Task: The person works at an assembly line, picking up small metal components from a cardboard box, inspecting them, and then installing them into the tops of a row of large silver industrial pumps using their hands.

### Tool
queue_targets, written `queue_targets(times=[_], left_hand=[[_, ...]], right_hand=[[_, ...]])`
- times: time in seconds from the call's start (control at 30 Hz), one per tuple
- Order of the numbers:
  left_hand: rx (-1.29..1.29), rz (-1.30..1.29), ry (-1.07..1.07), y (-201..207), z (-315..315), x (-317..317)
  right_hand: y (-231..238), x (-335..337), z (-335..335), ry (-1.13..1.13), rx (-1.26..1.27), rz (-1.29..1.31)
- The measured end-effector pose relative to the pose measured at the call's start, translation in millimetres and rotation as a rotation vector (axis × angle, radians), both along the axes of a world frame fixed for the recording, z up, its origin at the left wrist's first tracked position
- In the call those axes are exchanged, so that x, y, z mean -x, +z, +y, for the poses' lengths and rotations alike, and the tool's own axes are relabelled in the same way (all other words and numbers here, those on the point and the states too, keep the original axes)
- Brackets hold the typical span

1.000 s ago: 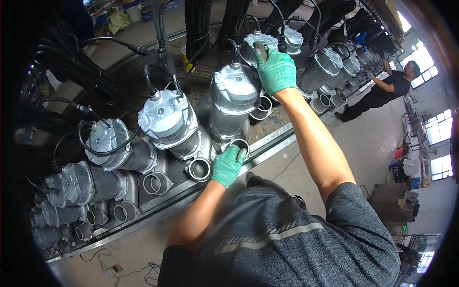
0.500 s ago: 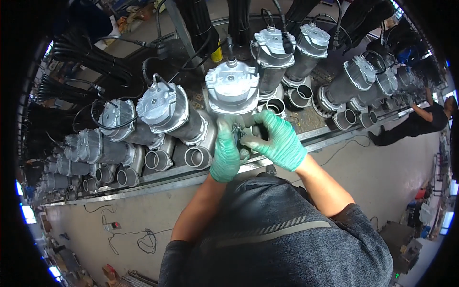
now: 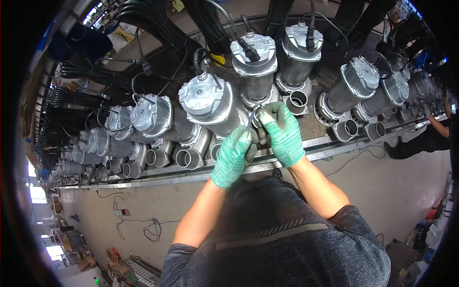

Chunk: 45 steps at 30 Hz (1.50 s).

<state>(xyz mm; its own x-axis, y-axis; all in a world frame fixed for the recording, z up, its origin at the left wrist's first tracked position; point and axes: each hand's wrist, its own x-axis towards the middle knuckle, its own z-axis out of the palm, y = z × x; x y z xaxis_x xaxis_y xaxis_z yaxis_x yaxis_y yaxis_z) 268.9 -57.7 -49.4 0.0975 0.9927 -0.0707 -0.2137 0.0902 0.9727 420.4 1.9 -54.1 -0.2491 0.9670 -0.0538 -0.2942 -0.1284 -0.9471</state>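
In green-striped gloves with dark fingertips, both hands meet just in front of the row of grey metal pumps. My left hand [image 3: 233, 154] is closed, its thumb and fingers pinching the lower end of a thin curved piece [image 3: 252, 116], like a loop of wire or a ring. My right hand [image 3: 283, 136] is closed too, pinching the same piece near its top. Its exact kind is too small to tell. Left of my hands leans a pump [image 3: 205, 100] with a bright cast cap; behind them stands another pump [image 3: 254, 67], its outlet hidden by my fingers.
More pumps, such as one to the left [image 3: 152, 115] and one to the right [image 3: 359, 79], line the bench, with open round outlets facing me. Bundled black cables [image 3: 148, 21] hang behind. The bench's metal edge [image 3: 320, 149] runs before me. A co-worker [image 3: 420, 136] is at far right.
The view has shifted, so the pumps appear further left. My hands have risen away from the pump they were close against, and the thin curved piece now shows between them.
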Motion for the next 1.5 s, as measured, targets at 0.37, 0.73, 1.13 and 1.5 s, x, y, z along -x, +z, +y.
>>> queue_targets(times=[0.37, 0.73, 1.13, 1.5], left_hand=[[-0.058, 0.358, -0.168, 29, 15, 10], [-0.485, 0.296, 0.565, 61, 118, 97], [-0.514, 0.831, 0.62, 49, 132, 90], [-0.529, 0.822, 0.616, 51, 131, 89]], right_hand=[[31, -33, 18, 0.434, -0.224, 0.054], [50, -37, 190, -0.316, -0.723, -0.719], [26, -22, 244, -0.086, -0.44, -0.221], [24, -27, 248, -0.011, -0.419, -0.227]])
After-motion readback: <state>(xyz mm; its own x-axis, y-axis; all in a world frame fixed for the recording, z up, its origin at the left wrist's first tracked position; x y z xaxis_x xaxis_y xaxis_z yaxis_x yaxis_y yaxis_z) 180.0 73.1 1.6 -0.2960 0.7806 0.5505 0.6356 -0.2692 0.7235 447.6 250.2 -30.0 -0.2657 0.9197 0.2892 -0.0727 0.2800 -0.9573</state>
